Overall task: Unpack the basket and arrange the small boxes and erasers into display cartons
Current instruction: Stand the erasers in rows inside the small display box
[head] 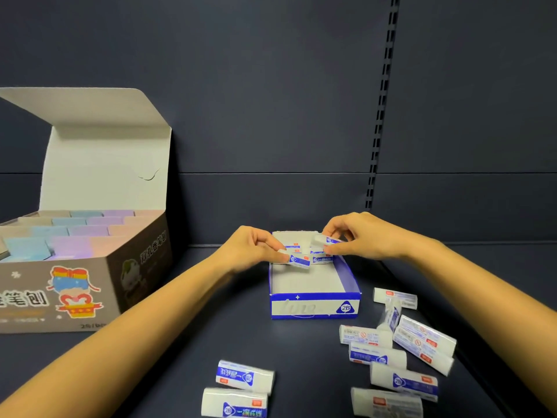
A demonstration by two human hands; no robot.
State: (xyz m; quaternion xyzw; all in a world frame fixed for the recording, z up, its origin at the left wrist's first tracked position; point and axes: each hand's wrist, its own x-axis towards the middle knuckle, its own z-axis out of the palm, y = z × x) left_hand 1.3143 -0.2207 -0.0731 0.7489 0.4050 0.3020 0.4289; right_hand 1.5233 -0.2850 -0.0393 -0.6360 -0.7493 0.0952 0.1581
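Observation:
A small blue-and-white display carton (315,306) marked 2B stands open on the dark shelf. My left hand (250,245) pinches a white eraser (297,260) with a blue wrapper over the carton's far half. My right hand (358,236) grips another white eraser (324,240) just above a few erasers lying at the carton's back end. The near half of the carton floor is bare. Several loose erasers (404,348) lie on the shelf to the right, and two more erasers (241,387) lie in front.
A large grey carton (90,285) with its lid flipped up stands at the left, filled with pastel small boxes (72,233) in rows. The dark shelf back wall (271,146) rises right behind the blue carton, with a slotted upright (379,131) at the right.

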